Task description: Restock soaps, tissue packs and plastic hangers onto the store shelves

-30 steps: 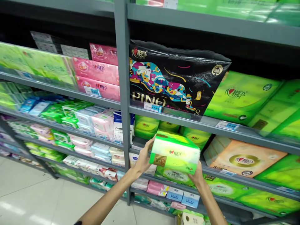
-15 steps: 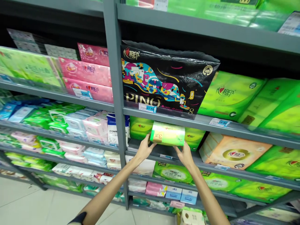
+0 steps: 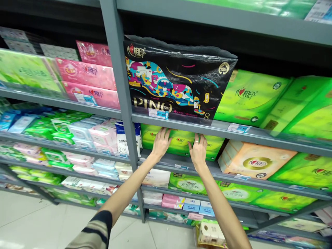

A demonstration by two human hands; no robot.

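Observation:
Three green tissue packs stand side by side in a shelf bay: the left pack [image 3: 148,138], the middle pack [image 3: 179,141] and the right pack [image 3: 214,147]. Across the seam between the left and middle packs lies my left hand [image 3: 161,143], fingers stretched upward against their fronts. My right hand [image 3: 199,147], with a ring on one finger, rests likewise where the middle and right packs meet. Both hands are open, palms toward the packs, and neither is wrapped round anything. The fingers cover parts of the packs' front edges.
Above the bay, a shelf board [image 3: 181,124] carries a large black tissue pack [image 3: 178,79]. A grey upright [image 3: 121,79] stands to the left. An orange tissue pack [image 3: 259,160] sits to the right. Lower shelves hold more packs, above a tiled floor [image 3: 132,235].
The middle pack, held tilted between both hands in front of the row, now stands back in it. My hands have moved up and inward and no longer grip its lower edges.

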